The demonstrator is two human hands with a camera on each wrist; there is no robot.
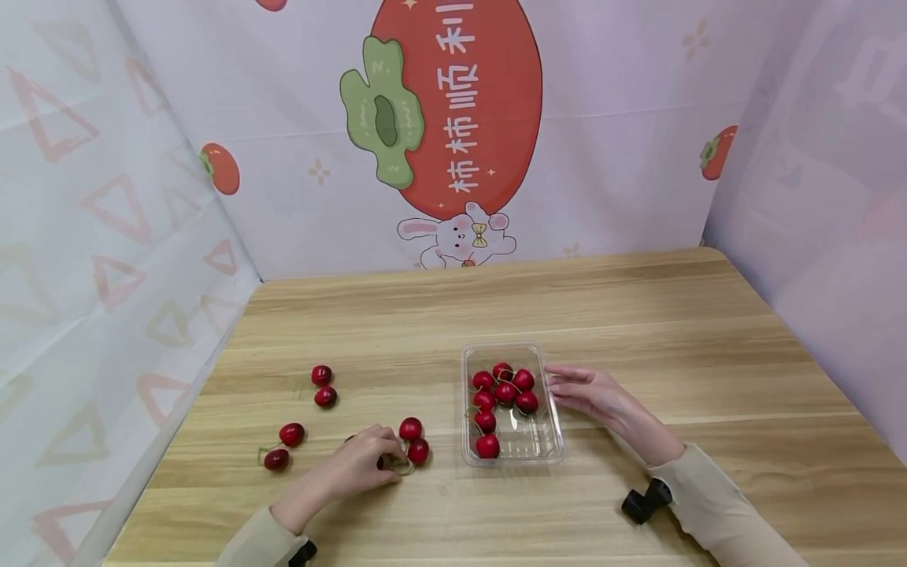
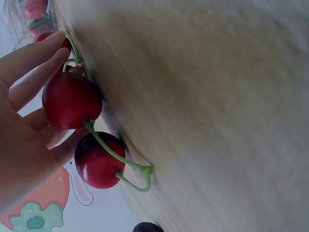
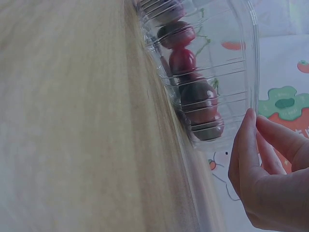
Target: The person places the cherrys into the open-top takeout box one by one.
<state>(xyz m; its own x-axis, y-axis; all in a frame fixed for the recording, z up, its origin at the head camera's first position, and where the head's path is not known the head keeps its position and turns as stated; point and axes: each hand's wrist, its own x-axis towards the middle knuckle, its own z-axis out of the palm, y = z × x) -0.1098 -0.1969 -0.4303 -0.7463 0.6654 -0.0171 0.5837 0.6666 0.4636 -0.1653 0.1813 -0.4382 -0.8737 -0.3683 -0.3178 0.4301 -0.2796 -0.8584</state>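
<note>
Touching tray edge, loose right grip has room rightward; left grip by cherries, hold unclear

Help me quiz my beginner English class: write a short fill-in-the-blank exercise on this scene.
1. The small red fruits in the clear container are ____.
2. The hand nearer the container is the ____ one.
3. The loose fruits beside the left hand lie not inside but ____ the container.

Missing words: cherries; right; outside.
</note>
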